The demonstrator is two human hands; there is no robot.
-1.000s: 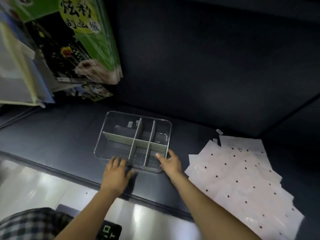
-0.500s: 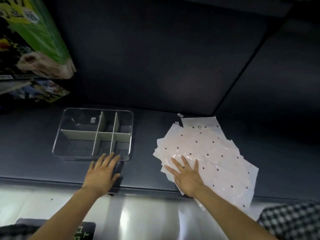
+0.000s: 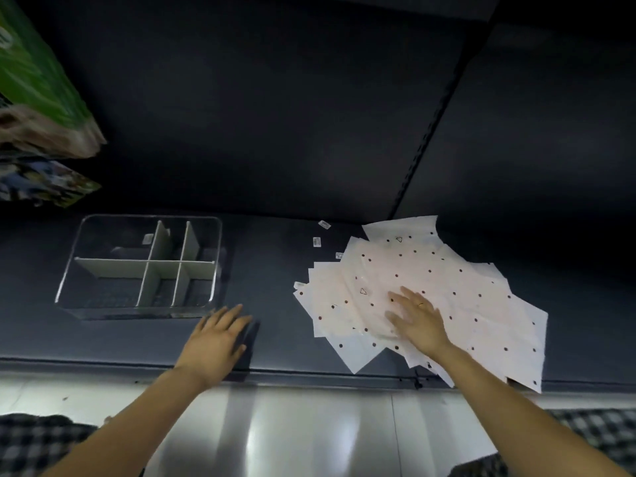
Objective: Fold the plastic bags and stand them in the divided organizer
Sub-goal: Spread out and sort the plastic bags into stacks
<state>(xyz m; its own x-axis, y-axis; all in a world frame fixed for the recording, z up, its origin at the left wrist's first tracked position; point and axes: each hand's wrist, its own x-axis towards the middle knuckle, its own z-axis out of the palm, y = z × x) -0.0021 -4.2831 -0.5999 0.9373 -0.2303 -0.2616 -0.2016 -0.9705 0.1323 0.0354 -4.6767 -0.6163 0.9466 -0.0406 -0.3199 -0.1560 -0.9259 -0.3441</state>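
While the left hand [image 3: 216,342] lies flat with straight fingers on the dark shelf surface [image 3: 268,270], just beside the near right corner of the clear divided organizer [image 3: 137,266], the right hand [image 3: 414,318] rests palm down with spread fingers on the loose pile of white dotted plastic bags [image 3: 447,280], holding nothing in a grip. These bags lie unfolded and overlapping, fanned across the right part of the shelf, with the nearest edges hanging slightly over its front lip. Well apart from them to the left, the organizer sits with pale dividers splitting it into compartments, none of which holds a bag. A few small white labels [image 3: 317,241] lie on the shelf between organizer and pile. Green printed packages [image 3: 38,94] hang at the upper left.
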